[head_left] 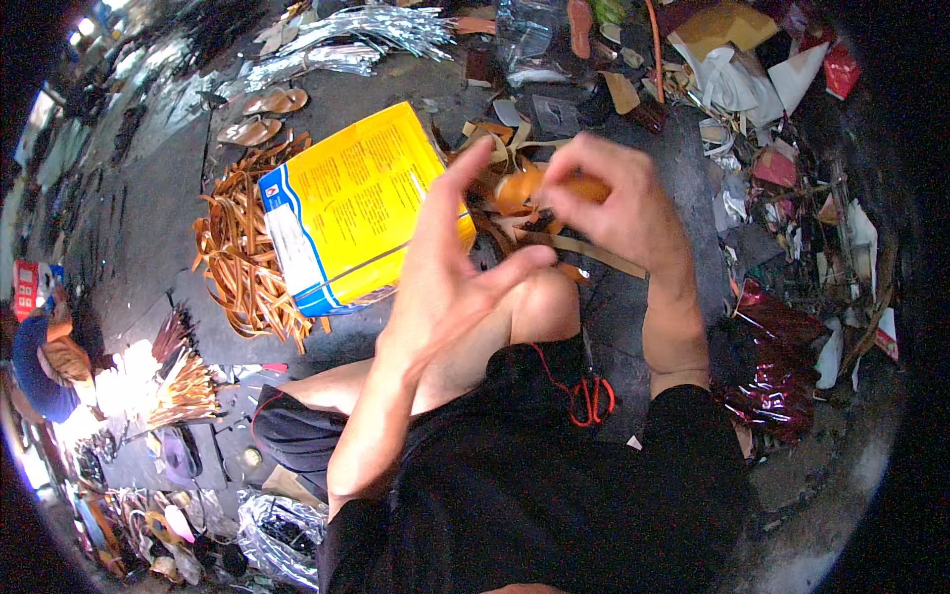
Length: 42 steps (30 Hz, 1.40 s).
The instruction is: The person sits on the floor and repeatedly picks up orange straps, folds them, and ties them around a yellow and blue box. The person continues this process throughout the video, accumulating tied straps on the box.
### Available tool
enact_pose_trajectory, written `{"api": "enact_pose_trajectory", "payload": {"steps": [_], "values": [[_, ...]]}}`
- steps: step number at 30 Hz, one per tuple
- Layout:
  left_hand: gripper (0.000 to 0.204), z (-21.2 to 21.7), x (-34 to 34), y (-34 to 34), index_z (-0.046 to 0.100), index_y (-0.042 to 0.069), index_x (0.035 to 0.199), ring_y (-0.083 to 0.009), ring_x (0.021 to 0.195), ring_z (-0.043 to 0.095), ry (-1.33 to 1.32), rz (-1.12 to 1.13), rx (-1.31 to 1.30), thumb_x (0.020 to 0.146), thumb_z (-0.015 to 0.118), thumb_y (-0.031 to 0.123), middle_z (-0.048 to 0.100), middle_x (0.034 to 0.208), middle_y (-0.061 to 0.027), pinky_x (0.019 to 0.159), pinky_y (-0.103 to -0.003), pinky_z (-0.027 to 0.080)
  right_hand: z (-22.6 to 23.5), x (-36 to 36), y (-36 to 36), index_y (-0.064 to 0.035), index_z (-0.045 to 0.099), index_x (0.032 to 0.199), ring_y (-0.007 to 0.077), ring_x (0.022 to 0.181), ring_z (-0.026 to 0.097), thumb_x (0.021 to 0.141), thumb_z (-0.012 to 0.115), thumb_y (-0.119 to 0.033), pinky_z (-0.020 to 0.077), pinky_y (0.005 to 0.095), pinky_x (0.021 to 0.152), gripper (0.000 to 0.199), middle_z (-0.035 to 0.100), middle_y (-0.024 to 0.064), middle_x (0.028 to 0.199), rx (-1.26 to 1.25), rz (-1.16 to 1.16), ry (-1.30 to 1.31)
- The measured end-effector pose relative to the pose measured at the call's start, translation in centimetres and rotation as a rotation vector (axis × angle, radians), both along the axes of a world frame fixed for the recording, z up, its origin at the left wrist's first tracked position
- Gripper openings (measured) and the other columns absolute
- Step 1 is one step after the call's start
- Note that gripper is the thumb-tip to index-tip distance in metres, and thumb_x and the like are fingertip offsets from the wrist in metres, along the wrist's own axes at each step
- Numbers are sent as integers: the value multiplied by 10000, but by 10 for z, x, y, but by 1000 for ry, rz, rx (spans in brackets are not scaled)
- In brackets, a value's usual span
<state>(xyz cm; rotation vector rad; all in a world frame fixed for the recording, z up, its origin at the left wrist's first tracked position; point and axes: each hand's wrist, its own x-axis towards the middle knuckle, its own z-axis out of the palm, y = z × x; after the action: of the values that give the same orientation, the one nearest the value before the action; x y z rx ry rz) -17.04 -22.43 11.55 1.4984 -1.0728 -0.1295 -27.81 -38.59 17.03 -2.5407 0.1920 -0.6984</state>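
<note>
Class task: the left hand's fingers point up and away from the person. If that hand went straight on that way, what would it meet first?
Probably the tan straps just past the left hand, beside the yellow box; depth is unclear.

left hand raised with fingers spread loosely; right hand curled, its fingers pinched together.

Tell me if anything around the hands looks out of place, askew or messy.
The yellow cardboard box with a blue and white edge lies tilted, propped on the heap of tan leather strips rather than flat on the floor. Paper and foil scraps are strewn to the right. The right hand pinches an orange leather piece; the left hand is spread open.
</note>
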Motion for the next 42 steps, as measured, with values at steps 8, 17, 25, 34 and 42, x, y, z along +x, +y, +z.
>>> {"api": "enact_pose_trajectory", "payload": {"steps": [8,17,25,34,42], "values": [[208,-21,34,53,522,24,1134,-96,733,525,496,-340,371,975,495,156,575,858,-26,634,-238,455,-5,-11,-42,-27,615,827,105,713,579,808,721,-168,466,282,613,177,608,31,769,175,15,245],[153,-32,118,160,582,6,989,-97,694,605,625,119,370,920,603,140,650,781,-48,616,-215,469,-38,9,-76,-23,676,906,79,669,571,896,620,-215,459,254,588,200,639,5,746,559,-23,694],[152,-81,138,144,631,7,978,-104,795,606,727,308,159,949,551,133,649,932,-31,795,-232,492,-83,77,-63,1,650,1011,189,804,640,869,641,-217,493,298,725,260,671,92,901,-173,-25,216],[176,-103,142,142,663,-20,966,-49,711,561,622,515,97,867,684,125,653,793,-5,653,-202,460,-127,216,113,-13,632,955,288,914,596,836,662,-124,473,372,810,165,606,129,956,154,617,71],[163,-119,143,139,652,-10,915,-44,646,522,684,585,91,876,679,146,625,755,5,578,-187,422,-149,229,120,-34,637,943,279,791,612,817,651,-52,503,363,705,128,615,103,836,214,582,88]]}}
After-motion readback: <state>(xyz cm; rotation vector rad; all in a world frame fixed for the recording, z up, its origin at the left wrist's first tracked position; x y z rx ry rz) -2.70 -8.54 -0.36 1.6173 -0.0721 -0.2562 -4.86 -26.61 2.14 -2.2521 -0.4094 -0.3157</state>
